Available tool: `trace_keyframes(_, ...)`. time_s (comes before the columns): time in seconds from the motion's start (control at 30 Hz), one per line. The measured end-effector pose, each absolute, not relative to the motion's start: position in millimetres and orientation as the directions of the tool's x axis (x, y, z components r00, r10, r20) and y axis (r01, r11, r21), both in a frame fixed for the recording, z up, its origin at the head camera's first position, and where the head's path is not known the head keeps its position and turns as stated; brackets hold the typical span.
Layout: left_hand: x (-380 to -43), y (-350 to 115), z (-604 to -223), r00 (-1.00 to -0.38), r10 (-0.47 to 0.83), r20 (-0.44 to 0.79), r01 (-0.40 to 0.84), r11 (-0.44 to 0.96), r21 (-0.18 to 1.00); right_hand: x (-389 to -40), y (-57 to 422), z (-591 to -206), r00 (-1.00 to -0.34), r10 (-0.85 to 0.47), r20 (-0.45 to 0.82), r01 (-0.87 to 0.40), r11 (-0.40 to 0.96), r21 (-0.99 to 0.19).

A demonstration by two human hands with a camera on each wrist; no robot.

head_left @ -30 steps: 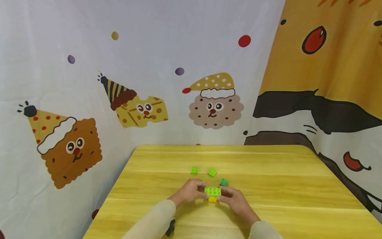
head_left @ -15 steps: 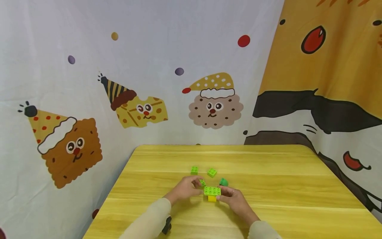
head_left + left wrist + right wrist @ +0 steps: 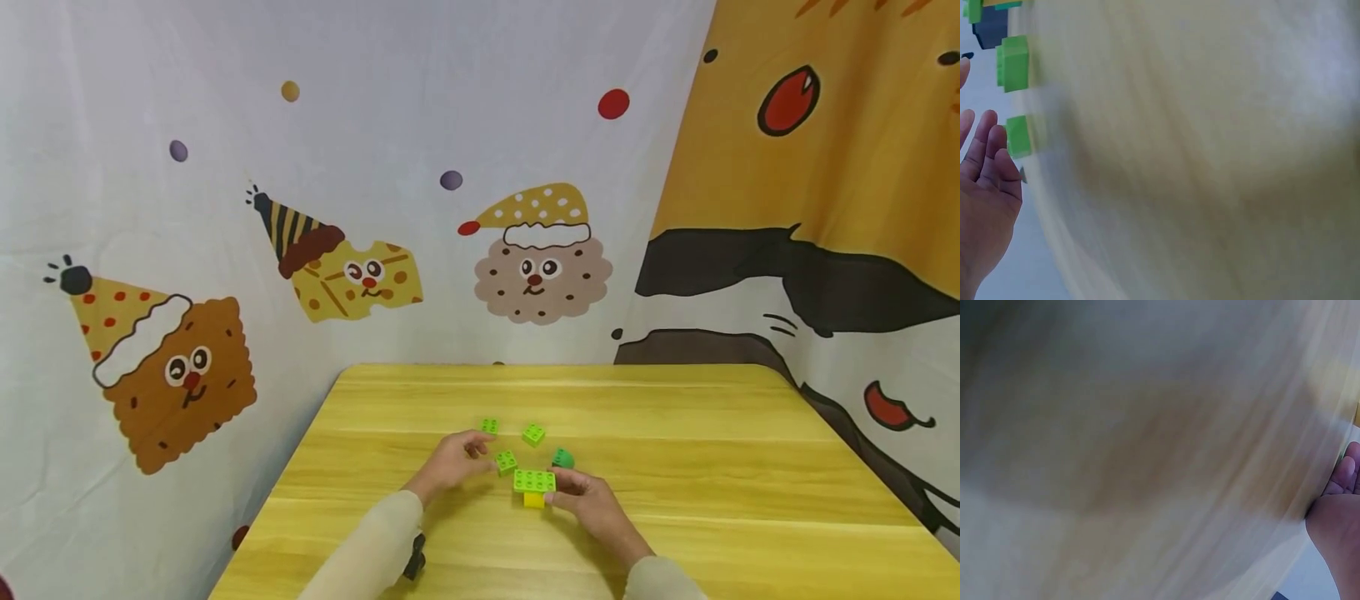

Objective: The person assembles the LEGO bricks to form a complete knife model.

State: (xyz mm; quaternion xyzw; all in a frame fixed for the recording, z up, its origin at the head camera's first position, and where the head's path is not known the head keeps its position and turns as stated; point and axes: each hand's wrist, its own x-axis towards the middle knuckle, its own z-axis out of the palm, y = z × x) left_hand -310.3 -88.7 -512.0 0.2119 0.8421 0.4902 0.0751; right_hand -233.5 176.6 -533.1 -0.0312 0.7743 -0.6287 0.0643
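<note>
A long light-green toy brick (image 3: 534, 481) with studs sits on a yellow block (image 3: 534, 501) at the middle of the table. My right hand (image 3: 592, 506) pinches the right end of this long brick between thumb and fingers. My left hand (image 3: 452, 463) is off to the left, fingers loosely bent and holding nothing. Just right of its fingertips lies a small light-green brick (image 3: 506, 462). The left wrist view shows that hand (image 3: 988, 200) at the left edge beside green bricks (image 3: 1015, 64). In the right wrist view only part of the right hand (image 3: 1338, 506) appears; its grip is hidden.
Two more small green bricks, one behind the left hand (image 3: 490, 426) and one to its right (image 3: 533, 434), lie farther back. A dark-green rounded piece (image 3: 562, 457) stands behind the right hand. The wooden table (image 3: 712, 450) meets a printed cloth (image 3: 450, 100) at the back.
My left hand has let go of the long brick's left end and moved left and slightly away, uncovering the small green brick. The right hand stays in place.
</note>
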Motion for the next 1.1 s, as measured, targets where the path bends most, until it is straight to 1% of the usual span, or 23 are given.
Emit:
trace_keyframes(0.17, -312, -90, -526, -0.905, 0.421, 0.068, 0.271, 0.446, 0.853, -232, 176, -536, -0.989, -0.133, -0.062, 0.031, 0.220, -0.975)
trace_keyframes(0.4, -308, -86, -533, -0.925, 0.378, 0.019, 0.204, 0.455, 0.867, -230, 173, -538, -0.990, -0.128, -0.054, 0.029, 0.192, -0.981)
trace_keyframes(0.7, -310, -76, -530, -0.923, 0.380, 0.061, 0.243, 0.453, 0.858, -232, 175, -536, -0.992, -0.118, -0.049, 0.026, 0.190, -0.981)
trace_keyframes(0.9, -314, -72, -532, -0.924, 0.375, 0.078, 0.274, 0.506, 0.818, -234, 175, -535, -0.994, -0.099, -0.050, 0.029, 0.201, -0.979)
trace_keyframes(1.1, -313, -68, -532, -0.931, 0.357, 0.070, 0.272, 0.553, 0.787, -232, 175, -534, -0.993, -0.099, -0.065, 0.044, 0.209, -0.977)
